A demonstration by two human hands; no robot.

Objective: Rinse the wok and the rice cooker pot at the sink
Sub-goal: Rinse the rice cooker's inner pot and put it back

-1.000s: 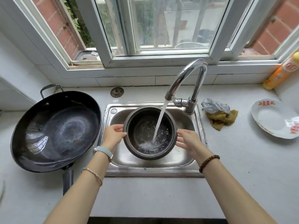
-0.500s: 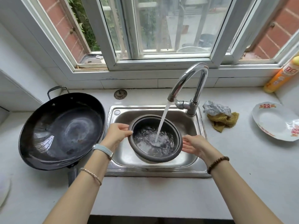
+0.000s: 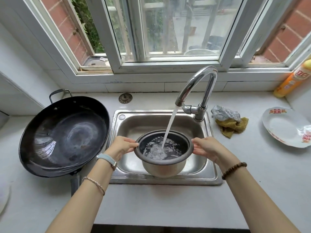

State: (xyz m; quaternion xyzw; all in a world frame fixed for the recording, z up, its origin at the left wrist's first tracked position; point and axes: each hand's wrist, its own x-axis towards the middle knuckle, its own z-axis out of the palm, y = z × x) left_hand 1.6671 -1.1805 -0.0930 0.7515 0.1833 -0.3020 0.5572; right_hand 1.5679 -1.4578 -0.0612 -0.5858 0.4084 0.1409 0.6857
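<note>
The rice cooker pot (image 3: 164, 167), dark inside with a metal outer wall, is held up in the steel sink (image 3: 208, 179). Water from the curved tap (image 3: 198, 88) streams into it and pools at its bottom. My left hand (image 3: 120, 147) grips the pot's left rim. My right hand (image 3: 206, 147) grips its right rim. The big black wok (image 3: 62, 137) rests on the counter left of the sink, its rim overlapping the sink's left edge, its long handle pointing toward me.
A sink plug (image 3: 125, 98) lies behind the sink. A steel scourer (image 3: 225, 113) and a yellow cloth (image 3: 233, 126) lie right of the tap. A white plate (image 3: 286, 126) sits at the far right, an orange bottle (image 3: 292, 79) by the window ledge.
Both hands have closed on the pot's rim and lifted it off the sink floor toward me. More water has collected inside it.
</note>
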